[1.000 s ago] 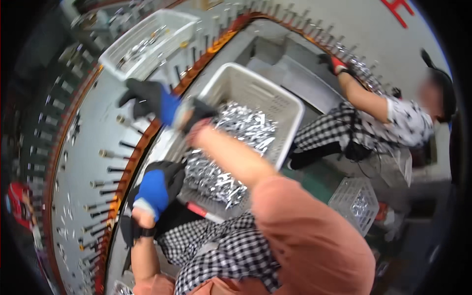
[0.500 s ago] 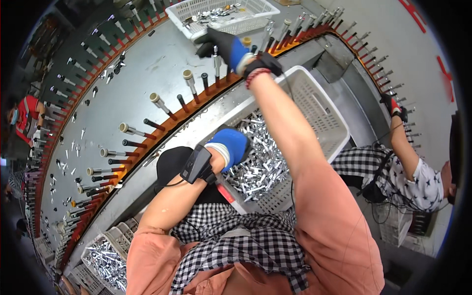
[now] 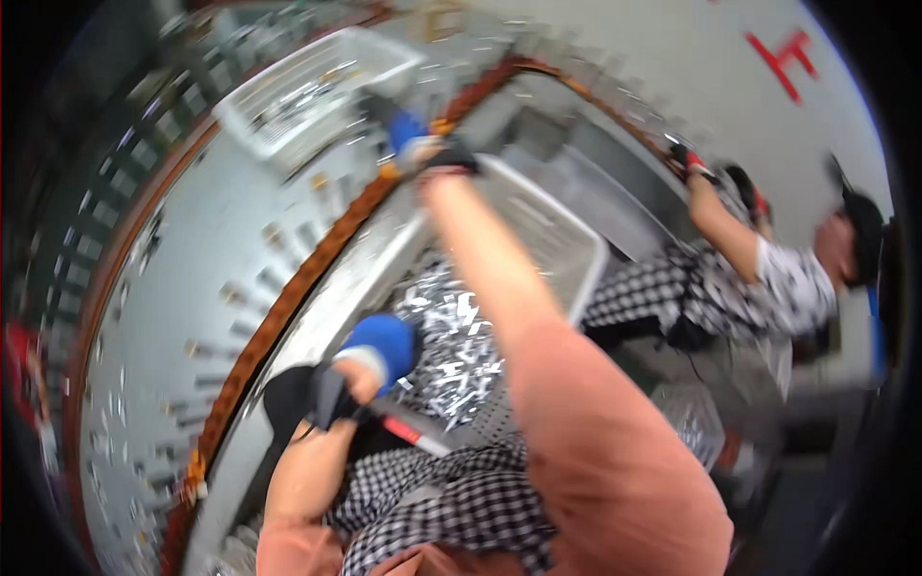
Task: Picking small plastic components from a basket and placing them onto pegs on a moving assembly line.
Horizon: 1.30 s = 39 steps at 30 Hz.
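My left hand (image 3: 382, 348), in a blue and dark glove, reaches to the near left side of a large white crate (image 3: 584, 257). Loose shiny metal pieces (image 3: 449, 331) fill part of that crate, close to the hand. Its fingers are hidden from view. My right hand (image 3: 396, 117), gloved alike with a black band at the wrist, is stretched over the curved orange-brown rack edge (image 3: 279, 300), beyond the crate. Motion smears its fingers, and whether they hold anything cannot be seen. Blurred upright pegs (image 3: 230, 293) line the rack nearby.
A smaller white basket (image 3: 235, 130) with metal parts stands on the grey table (image 3: 206, 235), left of my right hand. At the right a co-worker's gloved hand (image 3: 693, 165) works at the rack's far stretch. Someone in red (image 3: 24, 370) is at the left edge.
The view has swung, so the crate and basket sit farther left in the picture. My right hand has moved rightward along the rack. My left hand stays by the crate's metal pieces.
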Available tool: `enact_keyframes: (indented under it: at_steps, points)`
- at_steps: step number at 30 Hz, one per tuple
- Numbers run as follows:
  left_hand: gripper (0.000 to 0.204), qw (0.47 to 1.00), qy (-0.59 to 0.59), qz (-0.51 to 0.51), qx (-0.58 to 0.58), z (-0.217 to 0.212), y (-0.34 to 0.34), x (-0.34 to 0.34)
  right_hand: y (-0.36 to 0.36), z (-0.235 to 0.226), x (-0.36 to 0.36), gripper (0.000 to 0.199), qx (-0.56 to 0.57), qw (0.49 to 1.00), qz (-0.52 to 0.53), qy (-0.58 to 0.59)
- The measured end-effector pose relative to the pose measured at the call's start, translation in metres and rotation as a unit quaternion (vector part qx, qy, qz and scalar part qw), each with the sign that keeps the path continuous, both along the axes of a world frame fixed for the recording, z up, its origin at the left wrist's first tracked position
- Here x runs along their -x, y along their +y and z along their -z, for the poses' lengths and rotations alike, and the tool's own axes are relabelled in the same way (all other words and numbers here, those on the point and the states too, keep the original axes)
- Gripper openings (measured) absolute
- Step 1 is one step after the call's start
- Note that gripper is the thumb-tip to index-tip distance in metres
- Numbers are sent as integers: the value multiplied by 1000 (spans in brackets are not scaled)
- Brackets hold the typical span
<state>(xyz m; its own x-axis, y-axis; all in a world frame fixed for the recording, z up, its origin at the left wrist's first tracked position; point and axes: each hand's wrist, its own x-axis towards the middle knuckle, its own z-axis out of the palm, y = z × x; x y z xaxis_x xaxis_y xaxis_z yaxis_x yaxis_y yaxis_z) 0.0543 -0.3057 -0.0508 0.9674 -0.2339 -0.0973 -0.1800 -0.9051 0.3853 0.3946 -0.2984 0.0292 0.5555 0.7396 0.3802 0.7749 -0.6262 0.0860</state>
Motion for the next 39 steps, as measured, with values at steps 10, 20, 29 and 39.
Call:
enact_keyframes:
  at_steps: [10,20,29,39]
  points:
    - [26,999,-24,-12,18,-45,-9,-14,-98,-79,122,49,-298,781,-191,515]
    - [27,999,27,-33,-5,-61,-2,-6,-266,6,25,65,-70,966,116,222]
    - [36,963,-10,-74,260,-84,1,-27,-338,63,-58,63,-38,907,65,414]
    - [39,791,-392,-299,363,-103,184,-142,-311,95,-77,60,-54,911,89,399]
